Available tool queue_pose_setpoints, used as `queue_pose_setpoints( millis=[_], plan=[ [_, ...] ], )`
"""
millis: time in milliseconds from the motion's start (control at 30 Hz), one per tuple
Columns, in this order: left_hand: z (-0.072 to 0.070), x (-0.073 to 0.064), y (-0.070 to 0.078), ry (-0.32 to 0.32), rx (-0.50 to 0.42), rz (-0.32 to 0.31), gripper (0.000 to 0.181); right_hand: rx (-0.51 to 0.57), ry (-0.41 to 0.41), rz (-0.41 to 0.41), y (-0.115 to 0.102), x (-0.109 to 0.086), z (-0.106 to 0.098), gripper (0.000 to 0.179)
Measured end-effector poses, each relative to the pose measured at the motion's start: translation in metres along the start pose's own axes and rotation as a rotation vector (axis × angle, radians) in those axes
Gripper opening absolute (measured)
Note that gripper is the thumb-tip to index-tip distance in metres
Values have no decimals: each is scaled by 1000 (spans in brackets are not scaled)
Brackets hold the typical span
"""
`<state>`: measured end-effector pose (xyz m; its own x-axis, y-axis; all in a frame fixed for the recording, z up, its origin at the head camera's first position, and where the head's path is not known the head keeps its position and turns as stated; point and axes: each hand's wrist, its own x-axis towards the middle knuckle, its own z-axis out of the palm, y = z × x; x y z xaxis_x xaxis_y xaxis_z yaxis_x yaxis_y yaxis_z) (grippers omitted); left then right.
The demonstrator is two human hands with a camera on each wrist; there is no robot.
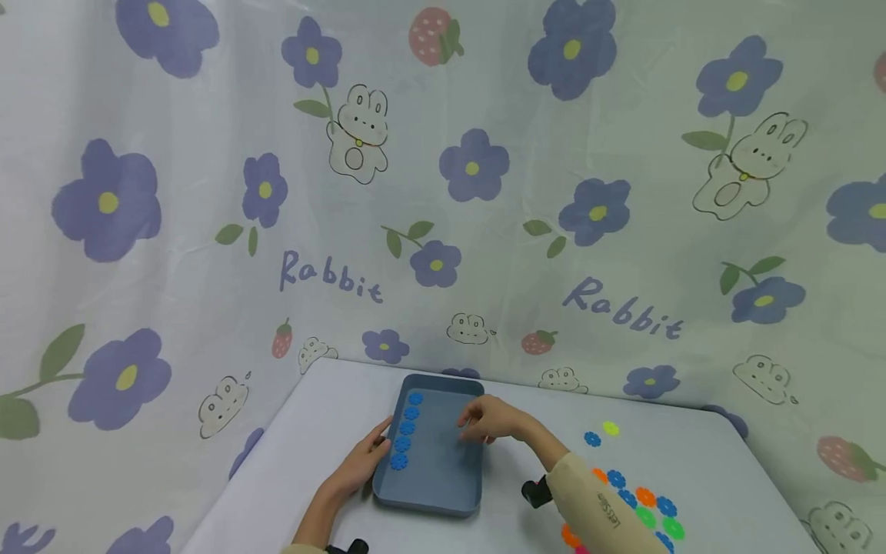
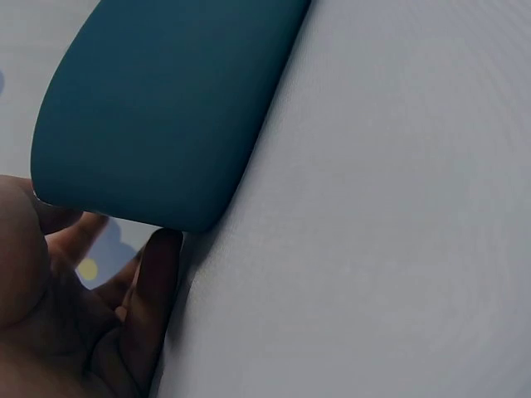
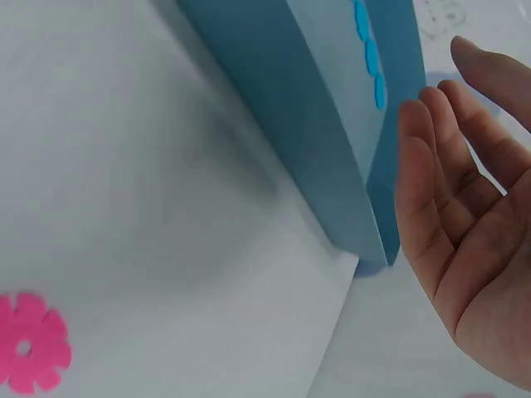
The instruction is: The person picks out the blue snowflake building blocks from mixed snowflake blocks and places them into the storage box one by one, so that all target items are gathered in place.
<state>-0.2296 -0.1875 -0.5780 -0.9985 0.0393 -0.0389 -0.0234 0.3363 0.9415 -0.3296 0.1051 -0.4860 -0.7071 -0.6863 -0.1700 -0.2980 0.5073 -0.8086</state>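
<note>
A grey-blue rectangular tray (image 1: pixel 439 492) lies on the white table, with a column of blue notched discs (image 1: pixel 407 428) along its left side. My left hand (image 1: pixel 361 464) rests against the tray's left side, its fingertips right at the wall; the left wrist view shows the tray's outer wall (image 2: pixel 158 116) above the fingers. Over the right part of the tray is my right hand (image 1: pixel 494 419), fingers loosely bent. Nothing shows between those fingers in the right wrist view, where the palm (image 3: pixel 489 274) faces the camera beside the tray wall.
To the right, several loose discs lie around my right forearm: blue (image 1: pixel 667 505), orange (image 1: pixel 645 496), green (image 1: pixel 673 528) and yellow (image 1: pixel 611 428). A pink disc (image 3: pixel 31 344) lies near the tray's right side. A patterned curtain (image 1: pixel 484 231) hangs behind the table.
</note>
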Motion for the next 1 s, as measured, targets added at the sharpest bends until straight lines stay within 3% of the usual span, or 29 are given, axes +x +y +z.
queue_pose_setpoints(
  millis=[233, 500, 700, 1000],
  plan=[
    [-1, -3, 1, 19, 13, -18, 50, 29, 61, 53, 14, -26, -17, 17],
    [-2, -1, 6, -1, 9, -27, 50, 9, 153, 114, 43, -60, -40, 11],
    [-7, 2, 8, 4, 23, -48, 51, 1, 210, 156, 63, -76, -51, 21],
    [-6, 3, 3, -16, 19, -21, 50, -25, 336, 272, 92, -103, -64, 19]
  ],
)
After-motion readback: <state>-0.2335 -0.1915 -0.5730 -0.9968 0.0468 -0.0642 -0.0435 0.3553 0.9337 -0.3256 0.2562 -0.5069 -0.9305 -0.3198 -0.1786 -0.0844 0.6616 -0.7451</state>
